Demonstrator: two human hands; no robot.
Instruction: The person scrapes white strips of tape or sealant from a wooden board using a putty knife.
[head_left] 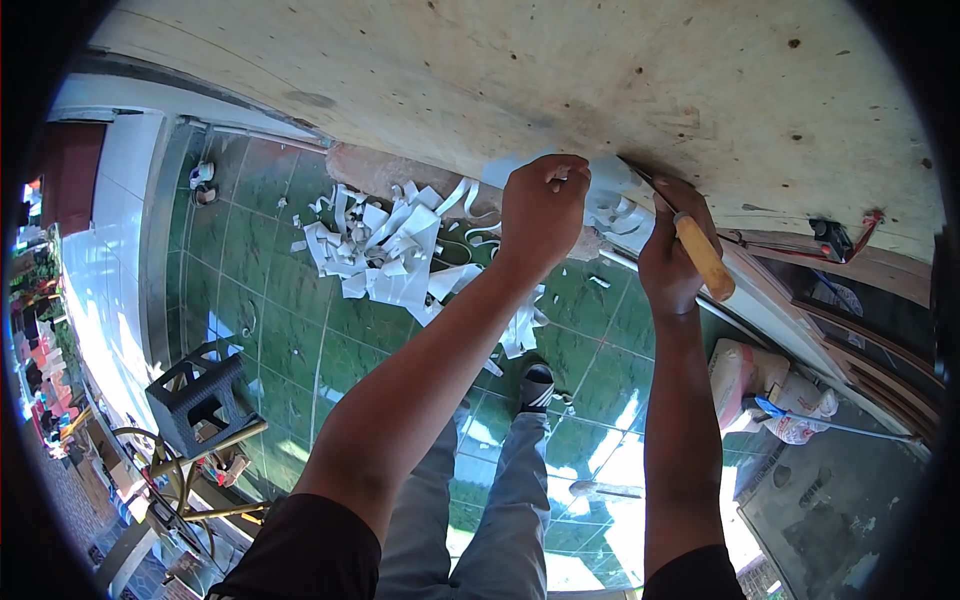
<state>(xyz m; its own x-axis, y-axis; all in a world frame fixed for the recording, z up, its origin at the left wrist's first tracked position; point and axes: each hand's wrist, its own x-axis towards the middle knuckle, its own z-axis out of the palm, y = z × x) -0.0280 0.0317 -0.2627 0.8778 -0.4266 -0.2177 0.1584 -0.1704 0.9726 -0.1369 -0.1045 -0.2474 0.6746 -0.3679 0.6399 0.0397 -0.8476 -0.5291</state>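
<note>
My left hand (545,212) is closed at the lower edge of the plywood board (600,70), its fingers curled in; what they hold, if anything, is hidden. A pale bluish-white sheet (618,190) shows behind and beside it along that edge. My right hand (672,245) grips a tool with a light wooden handle (705,258) and a narrow dark blade. The blade slants up to the left, its tip at the board by the sheet. The frame does not show whether it touches the sheet.
Below, white cut strips and scraps (385,245) lie heaped on green floor tiles (285,330). A dark plastic stool (200,395) stands at left. Filled sacks (745,385) and a blue-handled rod (835,420) are at right. A small dark device (830,240) with red wires sits on the board's edge.
</note>
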